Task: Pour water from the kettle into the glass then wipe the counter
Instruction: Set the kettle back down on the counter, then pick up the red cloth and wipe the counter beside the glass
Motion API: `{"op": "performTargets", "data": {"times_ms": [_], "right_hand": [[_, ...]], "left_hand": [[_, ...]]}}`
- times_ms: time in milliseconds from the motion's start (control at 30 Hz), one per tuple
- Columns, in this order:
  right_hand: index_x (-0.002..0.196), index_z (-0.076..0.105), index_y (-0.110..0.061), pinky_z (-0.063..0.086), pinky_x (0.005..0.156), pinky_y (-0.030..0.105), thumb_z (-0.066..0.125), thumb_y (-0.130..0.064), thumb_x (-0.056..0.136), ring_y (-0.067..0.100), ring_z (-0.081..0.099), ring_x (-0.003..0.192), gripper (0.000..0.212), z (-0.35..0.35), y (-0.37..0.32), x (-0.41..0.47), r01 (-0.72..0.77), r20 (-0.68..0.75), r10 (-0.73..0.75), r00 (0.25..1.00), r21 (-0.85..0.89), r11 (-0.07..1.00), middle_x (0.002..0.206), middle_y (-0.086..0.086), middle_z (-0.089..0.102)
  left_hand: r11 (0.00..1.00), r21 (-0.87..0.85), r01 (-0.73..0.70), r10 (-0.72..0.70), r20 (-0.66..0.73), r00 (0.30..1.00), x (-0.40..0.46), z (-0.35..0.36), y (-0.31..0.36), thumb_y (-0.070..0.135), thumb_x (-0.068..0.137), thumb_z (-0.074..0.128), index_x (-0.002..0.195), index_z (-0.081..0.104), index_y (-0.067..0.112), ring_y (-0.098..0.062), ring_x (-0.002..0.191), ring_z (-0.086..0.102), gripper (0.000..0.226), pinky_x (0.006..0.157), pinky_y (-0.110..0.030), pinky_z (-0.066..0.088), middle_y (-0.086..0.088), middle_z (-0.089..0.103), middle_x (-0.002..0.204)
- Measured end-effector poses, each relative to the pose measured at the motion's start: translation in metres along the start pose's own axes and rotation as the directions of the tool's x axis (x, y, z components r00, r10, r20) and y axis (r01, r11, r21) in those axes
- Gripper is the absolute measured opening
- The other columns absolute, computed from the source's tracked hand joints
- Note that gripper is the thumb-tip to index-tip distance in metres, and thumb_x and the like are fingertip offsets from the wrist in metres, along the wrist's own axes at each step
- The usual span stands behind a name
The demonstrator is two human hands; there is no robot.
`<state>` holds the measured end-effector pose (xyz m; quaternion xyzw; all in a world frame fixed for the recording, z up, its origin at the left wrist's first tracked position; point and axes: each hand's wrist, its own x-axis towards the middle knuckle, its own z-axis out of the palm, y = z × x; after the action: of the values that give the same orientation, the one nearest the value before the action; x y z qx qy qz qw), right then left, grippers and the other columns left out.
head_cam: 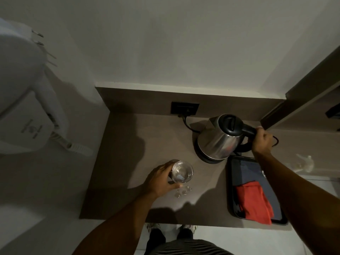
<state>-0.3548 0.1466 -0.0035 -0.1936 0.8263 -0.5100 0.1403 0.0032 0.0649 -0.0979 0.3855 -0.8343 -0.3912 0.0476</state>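
**Kettle gripped, glass steadied**

The kettle (219, 139) sits on its base, handle clamped in the right hand (262, 141). The glass (182, 171) stands forward-left of it, wrapped by the left hand (160, 178). Droplets (182, 191) dot the table (128, 144) beside that hand.

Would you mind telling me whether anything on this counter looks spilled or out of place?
Yes: a few small clear droplets lie on the brown counter just in front of the clear drinking glass, beside the left hand, and they look like spilled water. Nothing else stands out.
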Motion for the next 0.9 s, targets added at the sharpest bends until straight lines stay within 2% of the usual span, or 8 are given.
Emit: {"op": "performTargets", "data": {"times_ms": [100,233,300,367,533,633,733,900], "right_hand": [[0.059,0.055,-0.017,0.036,0.048,0.025,0.036,-0.043,0.091,0.012,0.049,0.049,0.046,-0.001,0.001,0.004,0.036,0.03,-0.036,0.999,0.008,0.999,0.059,0.01,0.053],[0.071,0.059,-0.003,0.041,0.058,0.035,0.035,-0.037,0.094,0.028,0.052,0.061,0.047,-0.006,0.012,0.003,0.058,0.111,-0.055,0.992,-0.023,0.998,0.067,0.018,0.057],[0.071,0.058,-0.004,0.041,0.056,0.028,0.036,-0.023,0.099,0.022,0.052,0.059,0.04,-0.007,0.012,0.0,0.099,0.142,-0.087,0.986,-0.08,0.992,0.064,0.014,0.054],[0.067,0.053,-0.008,0.035,0.046,0.015,0.036,-0.012,0.101,0.004,0.047,0.049,0.038,-0.006,0.01,-0.003,0.141,0.144,-0.125,0.982,-0.108,0.984,0.057,0.007,0.048],[0.063,0.048,-0.01,0.028,0.043,0.008,0.035,-0.009,0.102,0.004,0.043,0.047,0.041,-0.005,0.01,-0.01,0.138,0.063,-0.132,0.989,-0.092,0.986,0.055,0.003,0.044],[0.056,0.044,-0.013,0.027,0.043,0.014,0.035,-0.014,0.101,0.012,0.04,0.046,0.046,0.001,0.008,-0.01,0.163,0.024,-0.161,0.987,-0.102,0.981,0.053,0.005,0.044],[0.054,0.044,-0.014,0.032,0.042,0.022,0.033,-0.023,0.097,0.023,0.041,0.045,0.045,0.003,0.007,-0.003,0.198,0.024,-0.197,0.98,-0.087,0.976,0.053,0.007,0.046],[0.079,0.056,0.001,0.049,0.065,0.05,0.027,-0.041,0.1,0.041,0.056,0.071,0.055,-0.004,0.008,0.009,0.198,0.116,-0.185,0.976,-0.117,0.973,0.076,0.029,0.057]], "left_hand": [[1.0,-0.006,0.005,-0.006,-0.006,1.0,0.0,0.001,0.0,0.071,0.058,0.075,0.141,0.036,0.046,-0.003,0.106,0.057,0.095,0.091,-0.029,0.052,0.014,0.06,0.132],[1.0,-0.002,0.006,-0.006,-0.005,1.0,0.0,0.002,-0.002,0.062,0.062,0.083,0.143,0.037,0.044,-0.007,0.111,0.059,0.095,0.094,-0.035,0.054,0.012,0.06,0.134],[1.0,-0.008,0.007,-0.007,-0.011,1.0,0.0,0.002,-0.001,0.062,0.062,0.083,0.143,0.037,0.045,-0.007,0.11,0.059,0.095,0.095,-0.036,0.054,0.012,0.06,0.134],[1.0,-0.003,0.011,-0.011,-0.006,1.0,0.0,0.001,0.0,0.063,0.062,0.083,0.143,0.038,0.044,-0.009,0.114,0.058,0.094,0.096,-0.037,0.053,0.01,0.06,0.135],[1.0,0.012,0.001,-0.001,-0.004,1.0,-0.001,0.003,0.001,0.064,0.062,0.081,0.142,0.037,0.045,-0.007,0.112,0.059,0.093,0.095,-0.036,0.054,0.01,0.061,0.134],[1.0,0.007,0.014,-0.014,-0.001,1.0,-0.001,0.001,0.0,0.067,0.061,0.079,0.142,0.035,0.046,-0.002,0.103,0.058,0.094,0.093,-0.033,0.054,0.011,0.061,0.132],[1.0,0.0,0.022,-0.022,0.018,1.0,0.0,0.002,0.0,0.07,0.06,0.076,0.142,0.035,0.046,-0.005,0.106,0.059,0.095,0.092,-0.036,0.055,0.012,0.06,0.133],[0.999,-0.02,0.025,-0.024,0.021,0.999,0.0,0.004,0.0,0.069,0.06,0.078,0.143,0.037,0.046,-0.01,0.111,0.059,0.095,0.094,-0.039,0.054,0.011,0.059,0.134]]}}
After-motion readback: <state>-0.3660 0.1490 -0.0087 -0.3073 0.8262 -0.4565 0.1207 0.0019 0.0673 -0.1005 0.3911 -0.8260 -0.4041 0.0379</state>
